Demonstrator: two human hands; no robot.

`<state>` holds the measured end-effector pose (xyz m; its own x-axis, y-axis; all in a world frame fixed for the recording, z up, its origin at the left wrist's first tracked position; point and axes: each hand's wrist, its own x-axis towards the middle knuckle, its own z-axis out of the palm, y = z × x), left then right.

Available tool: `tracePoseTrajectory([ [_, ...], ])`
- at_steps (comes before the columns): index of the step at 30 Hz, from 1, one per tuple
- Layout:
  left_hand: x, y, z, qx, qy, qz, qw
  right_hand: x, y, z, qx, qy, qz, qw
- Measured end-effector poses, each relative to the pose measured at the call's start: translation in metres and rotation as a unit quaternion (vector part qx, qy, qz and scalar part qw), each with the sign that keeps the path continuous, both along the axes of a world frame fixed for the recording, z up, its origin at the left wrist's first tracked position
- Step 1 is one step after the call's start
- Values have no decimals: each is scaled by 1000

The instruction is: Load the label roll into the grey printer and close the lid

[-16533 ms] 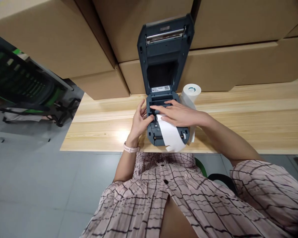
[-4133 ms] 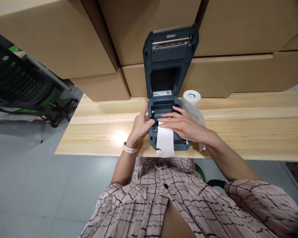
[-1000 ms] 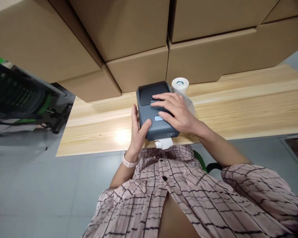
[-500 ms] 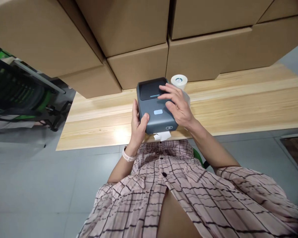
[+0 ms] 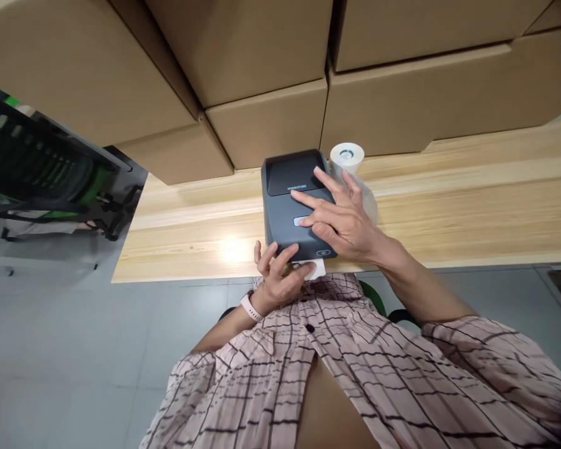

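The printer (image 5: 281,217) sits near the six-o'clock edge of the surface (image 5: 458,199), with room toward three beyond the roll (image 5: 350,164). Right hand (image 5: 348,219): grip spread on top. Left hand (image 5: 280,279), at six: thumb at paper strip (image 5: 318,270), grip unclear.

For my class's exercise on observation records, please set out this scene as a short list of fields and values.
Device: dark blue-grey, box-shaped plastic printer, lid shut
Left hand: two fingertips on the printer's front edge, thumb at the white paper strip; grip unclear
Right hand: fingers spread over the lid, one at the pale blue oblong button
Beside printer: upright white paper roll
Behind: brown cardboard boxes
Surface: pale wooden table
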<state>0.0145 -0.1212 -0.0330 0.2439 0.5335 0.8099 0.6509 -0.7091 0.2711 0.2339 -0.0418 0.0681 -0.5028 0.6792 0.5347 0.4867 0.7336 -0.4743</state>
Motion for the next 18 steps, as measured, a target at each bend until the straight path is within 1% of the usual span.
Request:
tracePoseTrajectory([
  [2,-1,-2,-5,-31,-13,-12,999,1,-3,-2,-5,4,-5,1000],
  [4,-3,-8,-12,-43,-1,6,999,4,-10,-5,-1,34,-12,999],
  [6,-4,-13,-17,-39,15,31,999,9,-17,-7,6,71,-19,997],
  [9,-4,-15,-18,-57,21,47,997,20,-22,-1,24,99,-31,994],
  [11,-1,-11,-11,-46,20,45,998,24,-19,8,43,96,-29,994],
  [15,2,-1,11,52,25,20,998,19,6,26,72,85,-25,993],
  [18,3,4,23,45,36,-5,998,9,33,42,75,103,-36,991],
])
